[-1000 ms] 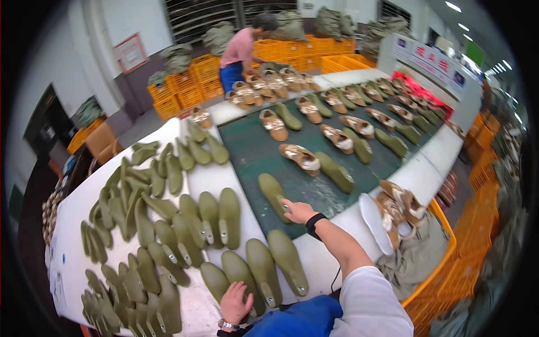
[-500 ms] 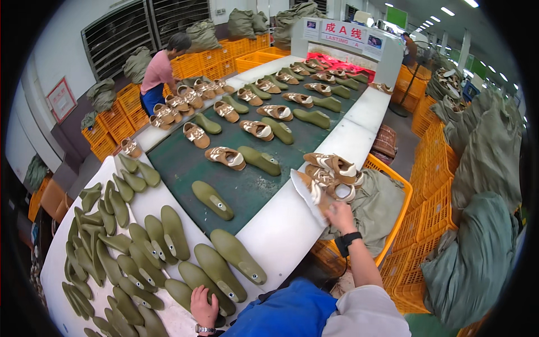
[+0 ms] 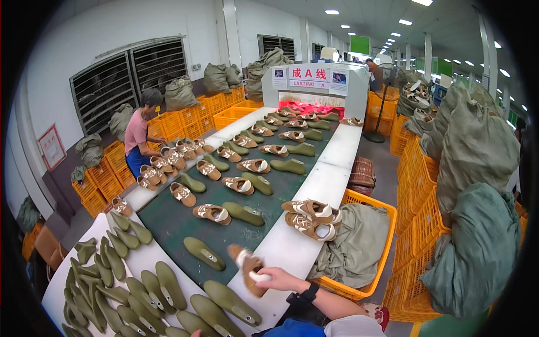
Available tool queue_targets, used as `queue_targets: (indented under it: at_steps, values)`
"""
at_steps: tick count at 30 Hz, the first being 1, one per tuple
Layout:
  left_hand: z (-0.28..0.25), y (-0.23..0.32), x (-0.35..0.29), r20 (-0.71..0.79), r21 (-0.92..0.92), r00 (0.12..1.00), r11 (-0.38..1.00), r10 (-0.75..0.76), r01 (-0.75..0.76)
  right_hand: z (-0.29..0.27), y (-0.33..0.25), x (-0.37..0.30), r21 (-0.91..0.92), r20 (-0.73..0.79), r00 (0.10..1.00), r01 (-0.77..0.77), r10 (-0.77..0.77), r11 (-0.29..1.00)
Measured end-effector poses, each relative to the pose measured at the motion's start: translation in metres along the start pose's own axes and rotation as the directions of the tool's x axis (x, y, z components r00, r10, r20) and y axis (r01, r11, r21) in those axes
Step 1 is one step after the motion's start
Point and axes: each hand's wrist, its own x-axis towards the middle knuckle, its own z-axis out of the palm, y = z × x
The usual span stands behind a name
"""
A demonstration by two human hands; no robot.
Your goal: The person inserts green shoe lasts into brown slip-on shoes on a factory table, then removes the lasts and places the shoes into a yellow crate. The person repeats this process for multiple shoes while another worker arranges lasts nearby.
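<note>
My right hand point(image 3: 276, 278), with a dark band at the wrist, grips a brown and white sneaker point(image 3: 251, 269) by its white heel end. The sneaker is tilted over the near right edge of the green belt point(image 3: 163, 216) and the white ledge. Only a bit of my left hand point(image 3: 196, 333) shows at the lower edge, beside the olive shoe lasts; its fingers are mostly hidden. A large last point(image 3: 231, 302) lies just left of my right hand. Another last point(image 3: 203, 254) rests alone on the belt. On the right ledge sits a small pile of sneakers point(image 3: 307, 218).
Rows of sneakers and lasts run along the belt toward a white machine point(image 3: 353, 92). Many lasts cover the white table point(image 3: 62, 283) at left. A yellow crate point(image 3: 368, 291) with grey cloth stands at right, near stacked crates and sacks. A co-worker point(image 3: 137, 140) stands at far left.
My right hand has carried a sneaker from beside the pile leftward and nearer, to the belt's edge. My left hand has mostly dropped out of view as the view tipped up.
</note>
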Motion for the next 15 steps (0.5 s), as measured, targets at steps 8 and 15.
queue_targets:
  at_steps: [8, 15]
  values:
    - [-0.068, 0.017, 0.015, -0.045, -0.562, 0.996, 0.827, -0.074, 0.036, 0.024, -0.074, -0.023, 0.537, 0.695, 0.605, -0.075, -0.390, 0.840]
    - [-0.068, 0.032, 0.008, -0.182, -0.130, 0.981, 0.991, -0.060, 0.037, 0.033, -0.050, -0.021, 0.652, 0.699, 0.690, -0.507, -0.188, 0.564]
